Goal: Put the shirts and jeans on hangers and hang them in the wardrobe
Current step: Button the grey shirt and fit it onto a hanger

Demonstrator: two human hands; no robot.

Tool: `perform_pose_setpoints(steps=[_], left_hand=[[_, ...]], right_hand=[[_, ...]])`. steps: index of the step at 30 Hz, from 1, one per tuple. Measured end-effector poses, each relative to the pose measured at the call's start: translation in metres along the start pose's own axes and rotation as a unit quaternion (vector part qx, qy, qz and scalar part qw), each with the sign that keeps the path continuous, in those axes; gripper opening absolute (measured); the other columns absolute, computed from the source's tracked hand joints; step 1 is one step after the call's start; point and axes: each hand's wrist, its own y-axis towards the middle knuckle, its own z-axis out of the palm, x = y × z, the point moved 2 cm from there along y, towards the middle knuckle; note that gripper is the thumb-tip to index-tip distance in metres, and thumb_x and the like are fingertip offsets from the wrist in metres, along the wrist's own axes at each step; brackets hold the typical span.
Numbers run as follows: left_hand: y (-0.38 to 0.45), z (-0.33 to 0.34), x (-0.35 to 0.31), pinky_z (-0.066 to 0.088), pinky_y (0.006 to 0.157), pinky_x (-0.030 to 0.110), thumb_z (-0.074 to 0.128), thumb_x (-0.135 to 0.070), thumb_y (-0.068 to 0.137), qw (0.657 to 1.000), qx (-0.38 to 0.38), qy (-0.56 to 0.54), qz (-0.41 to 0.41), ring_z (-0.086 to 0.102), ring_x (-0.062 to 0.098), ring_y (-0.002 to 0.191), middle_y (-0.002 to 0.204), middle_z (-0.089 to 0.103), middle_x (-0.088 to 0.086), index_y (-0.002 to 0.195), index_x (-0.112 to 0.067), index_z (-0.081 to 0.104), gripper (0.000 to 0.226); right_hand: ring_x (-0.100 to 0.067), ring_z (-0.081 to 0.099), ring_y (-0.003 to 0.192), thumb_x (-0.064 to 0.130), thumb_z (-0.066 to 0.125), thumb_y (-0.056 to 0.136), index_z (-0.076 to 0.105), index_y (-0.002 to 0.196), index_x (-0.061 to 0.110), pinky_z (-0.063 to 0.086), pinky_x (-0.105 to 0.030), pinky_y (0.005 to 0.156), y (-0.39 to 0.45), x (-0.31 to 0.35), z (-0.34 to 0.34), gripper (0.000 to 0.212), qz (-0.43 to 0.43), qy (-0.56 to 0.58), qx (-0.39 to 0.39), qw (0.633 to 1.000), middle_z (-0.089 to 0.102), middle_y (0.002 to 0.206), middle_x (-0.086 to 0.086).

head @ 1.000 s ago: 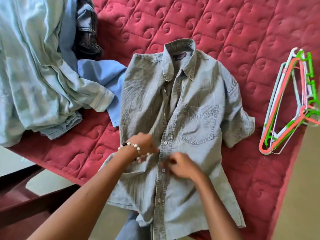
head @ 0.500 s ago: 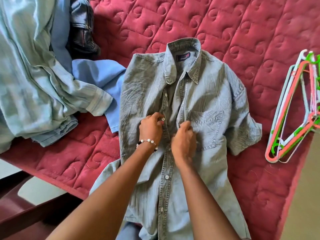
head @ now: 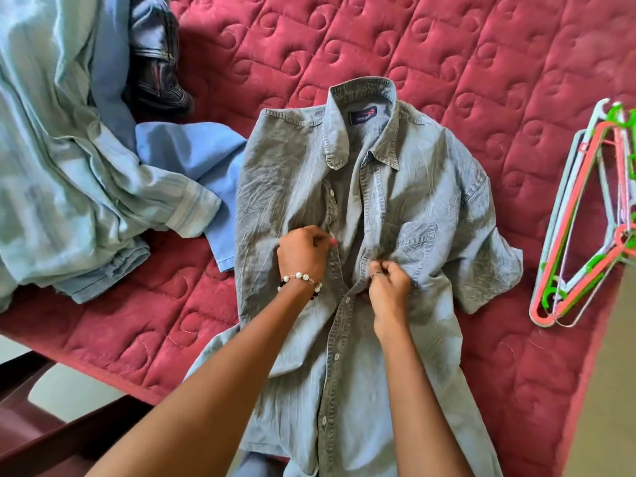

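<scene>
A grey-blue denim short-sleeved shirt lies face up on the red quilted bed, collar at the far end. My left hand, with a bead bracelet on the wrist, pinches the button placket at mid-chest. My right hand pinches the opposite front edge just below the chest pocket. The front is parted above my hands and buttoned below them. A bundle of plastic hangers in pink, green and pale blue lies to the right of the shirt.
A heap of pale blue shirts and a brighter blue garment lies at the left, with dark jeans behind. The red quilt ends at the near left and right edges, with dark wood and floor beyond.
Both hands have moved up the shirt front from the lower buttons to mid-chest. The front edges have been pulled apart at the chest between the hands.
</scene>
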Motion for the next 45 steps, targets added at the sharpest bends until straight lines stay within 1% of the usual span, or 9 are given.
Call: perform_pose_setpoints(steps=[2,5,9,13,20,33,38,43,45], left_hand=[[-0.002,0.002,-0.001,0.046,0.067,0.024,0.075,-0.028,0.078,0.999,0.009,-0.036,-0.010,0.057,0.014,0.065,0.065,0.061,-0.005,0.088,-0.019,0.076,0.013],[-0.002,0.009,0.001,0.056,0.070,0.033,0.076,-0.026,0.078,0.996,0.013,-0.085,-0.032,0.066,0.020,0.068,0.068,0.068,0.000,0.085,-0.019,0.075,0.010],[0.004,0.013,0.008,0.058,0.070,0.039,0.073,-0.024,0.080,0.990,0.019,-0.120,-0.068,0.070,0.025,0.072,0.075,0.073,0.005,0.084,-0.016,0.074,0.009],[0.007,0.012,0.012,0.058,0.071,0.039,0.073,-0.024,0.082,0.991,0.030,-0.110,-0.067,0.070,0.024,0.072,0.076,0.073,0.005,0.087,-0.015,0.075,0.010],[0.002,0.017,-0.001,0.059,0.069,0.042,0.078,-0.023,0.076,0.975,0.074,-0.188,-0.089,0.070,0.024,0.067,0.067,0.071,0.007,0.078,-0.017,0.075,0.007],[0.003,0.007,-0.014,0.060,0.068,0.041,0.073,-0.015,0.082,0.975,0.100,-0.184,-0.072,0.069,0.023,0.065,0.068,0.070,0.010,0.083,-0.008,0.073,0.006],[0.007,0.006,-0.018,0.060,0.068,0.036,0.074,-0.014,0.081,0.979,0.108,-0.155,-0.075,0.069,0.021,0.064,0.069,0.070,0.010,0.083,-0.006,0.072,0.009],[0.011,0.001,-0.022,0.054,0.048,0.019,0.068,-0.014,0.087,0.974,0.163,-0.140,-0.075,0.061,0.006,0.046,0.062,0.064,0.004,0.089,-0.001,0.070,0.013],[0.014,0.001,-0.019,0.058,0.057,0.025,0.066,-0.017,0.089,0.977,0.171,-0.113,-0.052,0.065,0.011,0.052,0.066,0.068,0.007,0.090,-0.004,0.071,0.014]], right_hand=[[-0.020,0.054,0.077,0.013,0.069,0.085,0.061,0.097,0.008,0.038,-0.023,0.071,-0.007,0.009,-0.001,0.015,-0.150,-0.148,-0.049,0.976,0.057,0.078,0.000],[-0.025,0.055,0.087,0.023,0.075,0.077,0.057,0.099,0.014,0.044,-0.037,0.075,-0.021,0.025,0.008,0.030,-0.286,-0.224,-0.110,0.925,0.057,0.092,-0.005],[-0.031,0.054,0.091,0.037,0.077,0.071,0.056,0.093,0.017,0.046,-0.042,0.067,-0.021,0.034,0.029,0.036,-0.310,-0.407,-0.133,0.849,0.054,0.096,-0.008],[-0.030,0.055,0.085,0.016,0.071,0.079,0.055,0.092,0.015,0.045,-0.038,0.060,-0.010,0.033,0.031,0.021,-0.296,-0.494,-0.177,0.799,0.054,0.092,-0.008],[-0.033,0.067,0.074,0.011,0.070,0.082,0.070,0.093,0.008,0.042,-0.034,0.059,-0.017,0.040,0.013,0.011,-0.274,-0.208,-0.108,0.933,0.074,0.082,-0.012],[-0.010,0.062,0.086,0.008,0.067,0.087,0.073,0.104,0.001,0.040,0.000,0.072,-0.013,0.037,0.015,0.019,-0.189,-0.091,0.005,0.978,0.073,0.097,-0.008],[-0.006,0.063,0.080,0.006,0.064,0.090,0.075,0.098,0.007,0.049,-0.018,0.077,0.002,0.033,0.011,0.014,-0.116,-0.047,0.074,0.989,0.068,0.080,0.014],[-0.013,0.067,0.075,0.012,0.075,0.082,0.076,0.095,0.007,0.055,-0.028,0.074,0.016,0.035,0.009,0.015,-0.110,-0.069,0.098,0.987,0.073,0.082,0.000],[-0.017,0.069,0.072,0.015,0.078,0.078,0.076,0.089,0.010,0.057,-0.030,0.071,0.017,0.036,0.010,0.012,-0.115,-0.074,0.113,0.984,0.073,0.078,-0.002]])
